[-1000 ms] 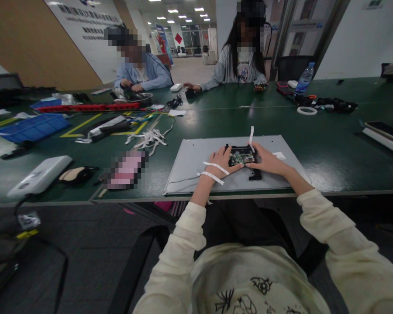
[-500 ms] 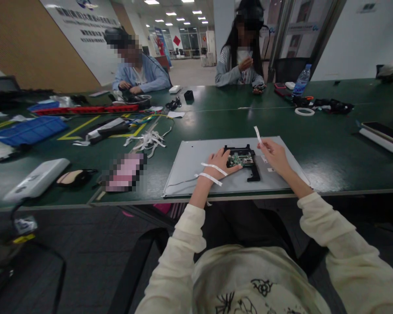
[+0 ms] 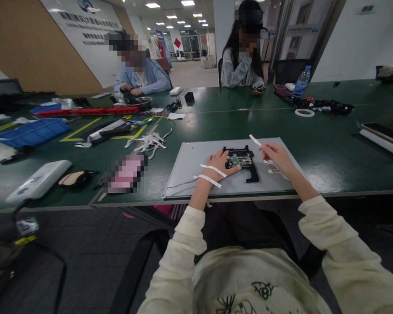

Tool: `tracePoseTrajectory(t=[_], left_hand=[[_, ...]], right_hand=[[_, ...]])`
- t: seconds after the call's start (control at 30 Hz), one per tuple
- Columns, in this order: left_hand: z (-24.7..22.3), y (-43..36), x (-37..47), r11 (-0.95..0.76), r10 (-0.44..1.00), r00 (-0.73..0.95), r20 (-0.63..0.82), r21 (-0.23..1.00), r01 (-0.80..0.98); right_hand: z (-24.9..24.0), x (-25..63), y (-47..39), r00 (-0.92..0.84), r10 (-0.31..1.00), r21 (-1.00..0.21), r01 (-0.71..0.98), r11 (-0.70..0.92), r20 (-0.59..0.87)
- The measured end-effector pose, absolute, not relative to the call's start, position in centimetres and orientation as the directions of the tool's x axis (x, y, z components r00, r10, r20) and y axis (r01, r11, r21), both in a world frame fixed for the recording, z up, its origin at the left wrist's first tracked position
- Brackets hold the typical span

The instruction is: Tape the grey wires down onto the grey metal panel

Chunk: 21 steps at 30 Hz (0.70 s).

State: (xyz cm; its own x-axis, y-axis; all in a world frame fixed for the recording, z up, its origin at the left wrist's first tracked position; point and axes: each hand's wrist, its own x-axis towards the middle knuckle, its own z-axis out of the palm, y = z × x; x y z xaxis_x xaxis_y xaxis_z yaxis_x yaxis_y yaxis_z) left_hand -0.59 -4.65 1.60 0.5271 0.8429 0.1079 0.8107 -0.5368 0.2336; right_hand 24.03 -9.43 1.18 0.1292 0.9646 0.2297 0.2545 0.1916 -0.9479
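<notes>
Left on the circuit board, the left hand lies spread; right of it, the right hand pinches a white strip.

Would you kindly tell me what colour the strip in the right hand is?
The strip is white, seen best in the head view.

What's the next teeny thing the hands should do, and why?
Perhaps lower the strip onto the black frame. The right hand pinches it with one end sticking out free, while the left hand rests on the frame, seemingly steadying it. Two more strips lie across the left hand and wrist, so those can probably wait.
</notes>
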Motion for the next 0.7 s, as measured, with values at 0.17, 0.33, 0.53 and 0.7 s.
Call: tracePoseTrajectory(t=[0.17,0.33,0.53,0.7], left_hand=[[1.4,-4.5,-0.7,-0.545,0.838,0.53,0.129,0.239,0.804],[1.5,-4.6,-0.8,-0.542,0.841,0.519,0.154,0.23,0.809],[1.6,-5.0,-1.1,-0.53,0.848,0.507,0.154,0.237,0.814],[2.7,-6.6,-0.1,-0.547,0.831,0.455,0.319,0.322,0.773]], right_hand=[[1.3,23.9,-11.1,0.022,0.997,-0.996,0.048,0.078,0.08],[0.9,23.9,-12.1,-0.045,0.999,-0.998,0.059,0.015,0.012],[0.6,23.6,-12.1,-0.03,0.999,-0.989,0.146,0.032,0.028],[0.8,23.4,-12.5,-0.057,0.998,-0.989,0.143,0.039,0.031]])
